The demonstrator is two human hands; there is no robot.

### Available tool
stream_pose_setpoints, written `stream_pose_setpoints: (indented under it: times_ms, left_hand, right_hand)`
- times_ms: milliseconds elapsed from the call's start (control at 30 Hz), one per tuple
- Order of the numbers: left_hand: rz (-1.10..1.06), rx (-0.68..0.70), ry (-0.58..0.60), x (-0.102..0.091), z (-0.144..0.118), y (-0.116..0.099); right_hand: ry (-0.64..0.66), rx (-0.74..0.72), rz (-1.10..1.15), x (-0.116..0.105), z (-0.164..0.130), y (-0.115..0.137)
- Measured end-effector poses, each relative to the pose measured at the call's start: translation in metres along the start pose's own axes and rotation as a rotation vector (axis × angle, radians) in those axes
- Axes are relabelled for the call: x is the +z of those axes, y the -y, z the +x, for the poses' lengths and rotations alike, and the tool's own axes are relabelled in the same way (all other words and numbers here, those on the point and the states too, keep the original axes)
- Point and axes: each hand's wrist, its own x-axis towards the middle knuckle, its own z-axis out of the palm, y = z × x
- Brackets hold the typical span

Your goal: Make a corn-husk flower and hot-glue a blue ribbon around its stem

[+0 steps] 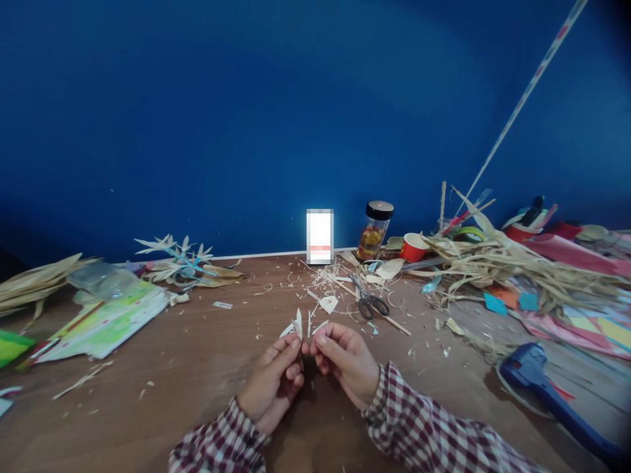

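Observation:
My left hand (274, 384) is closed, thumb against fingers, on a small cluster of pale pointed petals (298, 324) that look cut from dried husk. Close by on the right, my right hand (348, 362) pinches at a pale petal (320, 327) on the same cluster; its fingertips partly hide what they grip. Both hands are held above the front middle of the brown table (197, 374). Beyond them lie black-handled scissors (373, 307), a pale pointed scrap (328, 303) and a thin stick (397, 326).
At right are a blue glue gun (530, 371), a heap of dried husk strips (513, 266) and a red paper cup (414, 247). A black-lidded jar (373, 233) and a blurred-out bright screen (320, 236) stand near the wall. A finished-looking husk flower spray (185, 256) lies left.

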Motion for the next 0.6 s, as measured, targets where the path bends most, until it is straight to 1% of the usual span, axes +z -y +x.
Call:
stream_pose_setpoints:
  times_ms: [167,367,467,600]
  left_hand:
    - [0.001,0.0,-0.019,0.0014,0.0006,0.0003]
    - [0.037,-0.012,0.0,0.0029,-0.0009,-0.0004]
    - [0.043,-0.015,-0.022,0.0023,0.0,0.0001]
    - [0.074,0.015,-0.035,0.0023,0.0006,0.0025]
  right_hand:
    - [-0.015,0.003,-0.06,-0.0025,0.0016,-0.0027]
    - [-0.042,-0.06,-0.274,-0.0033,0.0006,-0.0028]
    - [-0.035,-0.107,-0.312,-0.0012,-0.0012,-0.001]
    - [-0.032,-0.151,-0.312,0.0005,-0.0028,-0.0002]
